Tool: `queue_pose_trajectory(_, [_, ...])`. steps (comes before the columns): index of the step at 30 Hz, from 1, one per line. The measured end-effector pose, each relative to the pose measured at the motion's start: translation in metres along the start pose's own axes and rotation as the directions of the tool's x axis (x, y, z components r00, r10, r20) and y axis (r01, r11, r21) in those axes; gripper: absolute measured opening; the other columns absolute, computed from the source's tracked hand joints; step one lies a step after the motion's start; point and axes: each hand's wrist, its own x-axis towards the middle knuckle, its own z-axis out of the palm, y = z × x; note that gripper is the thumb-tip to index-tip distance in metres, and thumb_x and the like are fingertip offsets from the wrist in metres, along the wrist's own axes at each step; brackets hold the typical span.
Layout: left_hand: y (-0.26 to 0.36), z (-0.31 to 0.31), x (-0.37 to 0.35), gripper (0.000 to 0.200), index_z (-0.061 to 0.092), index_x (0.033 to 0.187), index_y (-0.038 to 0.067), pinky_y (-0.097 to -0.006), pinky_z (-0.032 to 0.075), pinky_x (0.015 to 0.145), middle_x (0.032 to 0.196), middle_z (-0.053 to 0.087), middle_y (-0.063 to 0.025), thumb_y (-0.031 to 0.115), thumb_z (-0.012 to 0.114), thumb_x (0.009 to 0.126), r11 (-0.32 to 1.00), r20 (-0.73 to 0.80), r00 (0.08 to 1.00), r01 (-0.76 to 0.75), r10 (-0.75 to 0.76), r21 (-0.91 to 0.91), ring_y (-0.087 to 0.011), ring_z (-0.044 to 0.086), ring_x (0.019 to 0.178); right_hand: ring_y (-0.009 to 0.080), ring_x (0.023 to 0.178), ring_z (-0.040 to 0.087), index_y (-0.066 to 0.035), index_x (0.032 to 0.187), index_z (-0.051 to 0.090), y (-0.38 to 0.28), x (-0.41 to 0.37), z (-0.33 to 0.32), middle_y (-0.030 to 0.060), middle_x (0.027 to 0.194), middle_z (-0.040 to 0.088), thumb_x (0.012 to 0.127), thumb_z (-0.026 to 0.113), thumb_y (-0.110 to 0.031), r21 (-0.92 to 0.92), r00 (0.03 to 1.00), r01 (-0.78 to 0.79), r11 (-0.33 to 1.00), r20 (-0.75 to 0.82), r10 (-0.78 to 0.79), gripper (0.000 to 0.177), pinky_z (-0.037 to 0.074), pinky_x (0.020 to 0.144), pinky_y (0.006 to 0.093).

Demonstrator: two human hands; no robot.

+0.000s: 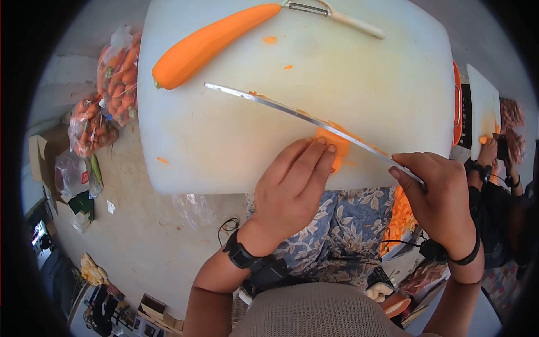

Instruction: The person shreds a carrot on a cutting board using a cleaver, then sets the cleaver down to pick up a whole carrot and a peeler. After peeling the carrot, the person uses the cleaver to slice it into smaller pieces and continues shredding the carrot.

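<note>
My right hand (441, 194) is closed round the handle end of a long-bladed knife (292, 114), which slants across the white cutting board (224, 146). Under my left hand's fingertips lies a stack of flat carrot slices (336, 147); those fingers are bent and press it to the board. The blade stands at the far side of the slices, just ahead of my fingertips, with thin orange shreds along it. A whole peeled carrot (213, 45) rests at the board's far left. My left hand (292, 182) wears a dark wrist strap.
A peeler (342, 19) lies by the carrot's tip. Bags of carrots (119, 78) stand on the floor at left. At right, another person's hand (488, 153) works at a second board (482, 106). Orange shreds (400, 216) sit below the board near my lap.
</note>
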Motion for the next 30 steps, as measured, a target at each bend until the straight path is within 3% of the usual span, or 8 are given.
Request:
queue_pose_trajectory(11, [0.002, -0.001, -0.001, 0.031, 0.072, 0.102, 0.0, -0.0332, 0.055, 0.083, 0.108, 0.065, -0.0106, 0.004, 0.068, 0.072, 1.0, -0.008, 1.0, 0.023, -0.023, -0.003, -0.0257, 0.063, 0.098, 0.0285, 0.066, 0.064, -0.006, 0.092, 0.065, 0.0, -0.001, -0.003, 0.0091, 0.071, 0.063, 0.071, 0.071, -0.002, -0.058, 0.996, -0.012, 0.998, 0.089, 0.017, 0.023, 0.045, 0.059, 0.0388])
queue_pose_trajectory(16, [0.001, -0.001, 0.001, 0.028, 0.072, 0.098, 0.001, -0.0325, 0.054, 0.081, 0.104, 0.066, -0.0103, 0.005, 0.068, 0.071, 0.999, 0.006, 1.0, 0.028, -0.028, -0.023, -0.0257, 0.064, 0.095, 0.0263, 0.062, 0.063, -0.009, 0.087, 0.063, 0.0, -0.002, -0.004, 0.0041, 0.068, 0.06, 0.07, 0.071, -0.004, -0.174, 0.996, 0.012, 0.985, 0.086, 0.003, 0.019, 0.035, 0.059, 0.0371])
queue_pose_trajectory(19, [0.002, -0.002, -0.003, 0.024, 0.072, 0.095, 0.002, -0.0319, 0.054, 0.078, 0.099, 0.066, -0.0091, 0.006, 0.07, 0.071, 0.998, 0.043, 0.998, 0.055, -0.053, -0.041, -0.0252, 0.063, 0.091, 0.0262, 0.058, 0.062, -0.009, 0.08, 0.059, -0.007, 0.002, -0.008, 0.0045, 0.064, 0.057, 0.07, 0.07, -0.004, -0.322, 0.989, 0.106, 0.941, 0.128, -0.067, 0.015, 0.039, 0.057, 0.0376])
queue_pose_trajectory(22, [0.005, -0.006, -0.004, 0.026, 0.07, 0.102, 0.0, -0.0419, 0.051, 0.081, 0.102, 0.065, -0.0156, 0.001, 0.071, 0.076, 0.986, 0.096, 0.991, 0.108, -0.096, -0.128, -0.0352, 0.063, 0.092, 0.0259, 0.056, 0.06, -0.008, 0.078, 0.056, -0.008, 0.004, -0.008, 0.0057, 0.062, 0.054, 0.07, 0.068, -0.003, -0.246, 0.987, 0.096, 0.964, 0.148, -0.061, 0.015, 0.044, 0.054, 0.0371])
queue_pose_trajectory(25, [0.002, -0.004, -0.001, 0.022, 0.072, 0.093, 0.001, -0.0334, 0.055, 0.076, 0.097, 0.065, -0.0089, 0.007, 0.073, 0.072, 0.997, 0.03, 0.999, 0.045, -0.044, -0.059, -0.0253, 0.064, 0.089, 0.0258, 0.056, 0.06, -0.007, 0.079, 0.056, -0.006, 0.006, -0.006, 0.0074, 0.064, 0.055, 0.07, 0.066, -0.002, -0.248, 0.983, 0.108, 0.963, 0.17, -0.066, 0.014, 0.048, 0.052, 0.0368])
queue_pose_trajectory(26, [0.001, -0.003, 0.0, 0.022, 0.072, 0.093, 0.001, -0.0334, 0.055, 0.076, 0.097, 0.065, -0.0089, 0.007, 0.073, 0.072, 0.997, 0.035, 0.999, 0.043, -0.041, -0.062, -0.0253, 0.064, 0.089, 0.0258, 0.056, 0.06, -0.007, 0.079, 0.056, -0.004, 0.007, -0.003, 0.0074, 0.064, 0.055, 0.07, 0.066, -0.002, -0.247, 0.984, 0.102, 0.964, 0.17, -0.061, 0.014, 0.048, 0.052, 0.0368])
queue_pose_trajectory(28, [0.001, -0.001, 0.001, 0.024, 0.072, 0.095, 0.001, -0.0344, 0.055, 0.078, 0.097, 0.065, -0.0091, 0.007, 0.074, 0.072, 0.998, 0.009, 1.0, 0.03, -0.029, -0.06, -0.0262, 0.065, 0.088, 0.0327, 0.065, 0.061, -0.005, 0.095, 0.062, 0.004, 0.011, 0.005, 0.0114, 0.076, 0.064, 0.067, 0.066, 0.004, -0.155, 0.977, 0.03, 0.987, 0.215, 0.005, 0.03, 0.041, 0.066, 0.041])
queue_pose_trajectory(30, [0.002, -0.002, 0.002, 0.024, 0.072, 0.096, 0.001, -0.0346, 0.055, 0.079, 0.098, 0.065, -0.0091, 0.007, 0.074, 0.072, 0.998, 0.015, 0.999, 0.034, -0.033, -0.06, -0.0265, 0.066, 0.088, 0.0317, 0.065, 0.061, -0.006, 0.095, 0.062, 0.006, 0.016, 0.012, 0.0107, 0.075, 0.063, 0.067, 0.066, 0.003, -0.096, 0.981, 0.02, 0.995, 0.193, -0.001, 0.03, 0.04, 0.064, 0.0418])
